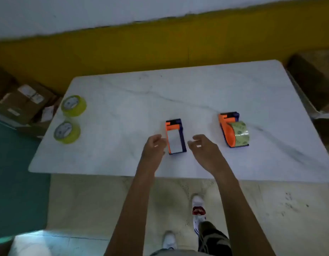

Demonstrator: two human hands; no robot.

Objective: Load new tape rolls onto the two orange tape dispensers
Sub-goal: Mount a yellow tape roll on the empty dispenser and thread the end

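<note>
Your left hand (154, 145) hangs loosely curled and holding nothing, just to the left of the empty orange tape dispenser (175, 136) in the middle of the white marble table (123, 93); whether its fingertips touch the orange side wall I cannot tell. Your right hand (202, 147) sits just to the right of the same dispenser, fingers half spread and relaxed, also holding nothing and apart from it.

That dispenser lies with its cradle bare. The second dispenser (232, 130) stands well to the right and already carries a clear roll (240, 133). Two yellow-green tape rolls (73, 105) (67, 132) lie flat near the far-left edge of the table, one beyond the other, well apart from both dispensers.

The dispenser looks like light, stiff plastic, so it will likely skate on the smooth marble. Pin it by its side walls with one hand and keep clear of the far end, where a cutting blade probably sits. A roll should feel firm and moderately weighty. Take it across the outer rim or by hooking fingers through the core, not on any loose sticky end
</note>
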